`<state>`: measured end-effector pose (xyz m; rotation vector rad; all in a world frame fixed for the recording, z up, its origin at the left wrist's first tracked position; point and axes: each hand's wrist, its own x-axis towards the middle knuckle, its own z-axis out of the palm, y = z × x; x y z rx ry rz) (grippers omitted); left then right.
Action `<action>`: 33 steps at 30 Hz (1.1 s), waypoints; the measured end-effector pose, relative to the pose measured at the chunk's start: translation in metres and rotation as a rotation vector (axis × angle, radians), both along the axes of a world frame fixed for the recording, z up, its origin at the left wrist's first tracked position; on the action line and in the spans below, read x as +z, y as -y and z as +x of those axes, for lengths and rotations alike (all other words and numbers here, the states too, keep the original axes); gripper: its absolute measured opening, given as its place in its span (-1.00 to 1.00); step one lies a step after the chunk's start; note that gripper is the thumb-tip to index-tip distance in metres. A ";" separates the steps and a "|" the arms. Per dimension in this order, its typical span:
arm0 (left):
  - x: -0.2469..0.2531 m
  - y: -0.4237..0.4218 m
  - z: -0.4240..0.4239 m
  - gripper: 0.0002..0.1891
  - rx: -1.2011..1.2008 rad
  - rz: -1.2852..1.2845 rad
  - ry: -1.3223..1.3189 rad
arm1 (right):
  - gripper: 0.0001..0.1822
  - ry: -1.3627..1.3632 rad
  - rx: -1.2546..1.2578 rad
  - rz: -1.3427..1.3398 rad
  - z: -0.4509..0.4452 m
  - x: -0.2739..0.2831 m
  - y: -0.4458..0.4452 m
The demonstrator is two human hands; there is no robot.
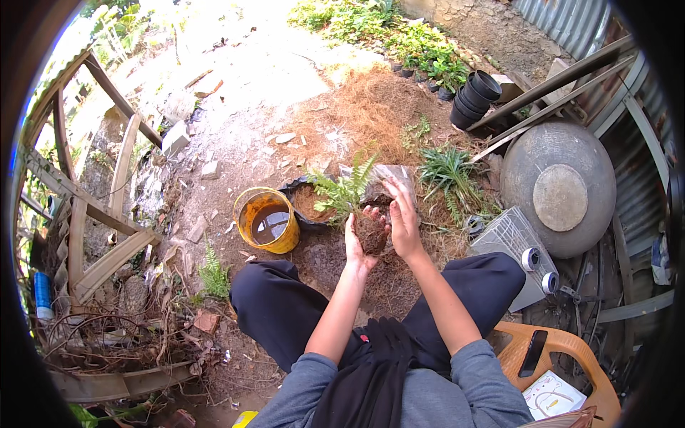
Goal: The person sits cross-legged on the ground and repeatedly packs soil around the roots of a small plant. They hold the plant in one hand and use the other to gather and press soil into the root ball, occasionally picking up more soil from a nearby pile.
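A small fern [353, 184] stands upright from a round ball of brown fibre and roots [371, 235]. My left hand [355, 249] cups this ball from the left and below, its fingertips showing behind it. Close by on the right, my right hand [405, 222] has its palm turned to the ball and its fingers stretched forward; whether it touches the fibre cannot be told. Beyond my hands lie a black plastic bag [302, 216] with brown fibre in it and a clear plastic sheet [398, 174] with dark soil. Left of them is a yellow bucket [283, 241] holding dark liquid.
Long-leaved green plants [449, 171] lie right of the plastic. Stacked black pots [473, 101], an upturned grey basin [562, 150] and a wire-topped box [516, 251] line the right. An orange plastic chair [572, 348] bears a phone [533, 353]. Wooden frames [80, 214] stand left.
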<state>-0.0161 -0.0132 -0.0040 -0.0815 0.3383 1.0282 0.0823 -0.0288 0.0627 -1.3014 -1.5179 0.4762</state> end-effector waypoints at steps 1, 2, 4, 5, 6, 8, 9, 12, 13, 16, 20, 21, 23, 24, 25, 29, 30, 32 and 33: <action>-0.003 -0.001 0.000 -0.56 -0.005 0.019 -0.010 | -0.34 0.075 -0.035 -0.026 0.001 -0.001 0.002; -0.006 0.000 0.001 -0.55 -0.034 0.021 -0.023 | -0.33 0.150 -0.069 -0.052 0.001 -0.002 0.004; -0.001 0.004 0.002 -0.50 -0.093 0.024 -0.055 | -0.28 0.294 -0.106 -0.139 -0.006 0.000 0.007; 0.001 0.008 0.004 -0.48 -0.086 0.099 -0.119 | -0.28 0.364 -0.110 -0.139 -0.013 -0.006 0.007; 0.006 0.015 0.007 -0.45 -0.077 0.176 -0.180 | -0.27 0.436 -0.113 -0.137 -0.021 -0.014 0.005; 0.007 0.021 0.012 -0.40 -0.071 0.245 -0.228 | -0.25 0.603 -0.057 -0.200 -0.022 -0.025 0.007; 0.006 0.021 0.012 -0.39 -0.071 0.237 -0.215 | -0.25 0.518 -0.038 -0.224 -0.020 -0.028 0.005; 0.005 0.016 0.010 -0.38 -0.106 0.140 -0.213 | -0.30 0.281 -0.045 -0.205 -0.016 -0.027 0.004; 0.010 0.014 0.005 -0.42 -0.125 0.019 -0.236 | -0.34 0.116 -0.026 -0.143 -0.011 -0.027 0.004; -0.007 0.000 0.009 -0.48 0.057 0.108 0.002 | -0.57 -0.456 -0.025 -0.012 -0.006 -0.028 0.011; -0.003 0.007 0.017 -0.53 0.028 0.144 -0.182 | -0.66 -0.841 -0.050 -0.133 -0.010 -0.057 0.019; 0.003 0.011 0.017 -0.52 -0.041 0.160 -0.316 | -0.68 -0.920 -0.104 -0.159 -0.009 -0.061 0.019; 0.017 0.015 0.021 -0.53 0.001 0.128 -0.406 | -0.70 -1.076 -0.216 -0.209 -0.008 -0.070 0.019; 0.026 0.015 0.019 -0.54 0.043 0.098 -0.477 | -0.68 -1.070 -0.222 -0.202 -0.008 -0.067 0.016; 0.022 0.015 0.018 -0.54 0.035 0.120 -0.442 | -0.67 -0.864 -0.217 -0.163 -0.009 -0.065 0.018; 0.000 0.008 0.012 -0.55 0.036 0.146 -0.255 | -0.61 -0.223 -0.085 0.007 -0.013 -0.040 0.028; 0.008 0.008 0.010 -0.54 -0.003 0.119 -0.146 | -0.63 -0.195 -0.058 0.060 -0.011 -0.035 0.028; 0.016 0.010 0.008 -0.48 -0.025 0.088 -0.071 | -0.66 -0.125 -0.028 0.133 -0.007 -0.026 0.026; 0.012 0.009 0.007 -0.47 -0.032 0.081 -0.028 | -0.67 -0.083 -0.018 0.156 -0.007 -0.021 0.024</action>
